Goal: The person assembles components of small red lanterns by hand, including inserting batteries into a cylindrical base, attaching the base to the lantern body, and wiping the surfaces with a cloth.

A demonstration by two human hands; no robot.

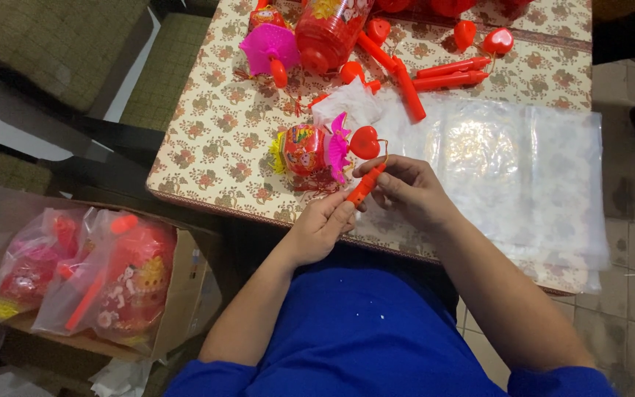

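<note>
at centre frame, the left hand [321, 228] and right hand [406, 187] both pinch a short red plastic handle [365, 187], fingers closed around it, at the near edge of a floral-clothed desk [207, 147], just below a small red lantern toy [309, 149].

both hands hold a red stick [365, 187] over the worktop [207, 147] edge: left hand [321, 228] at its lower end, right hand [406, 187] at its upper end. a red heart [364, 142] and small lantern [306, 149] lie just beyond; clear bags [523, 162] to the right; bagged lanterns fill a box [185, 294] at left.
</note>
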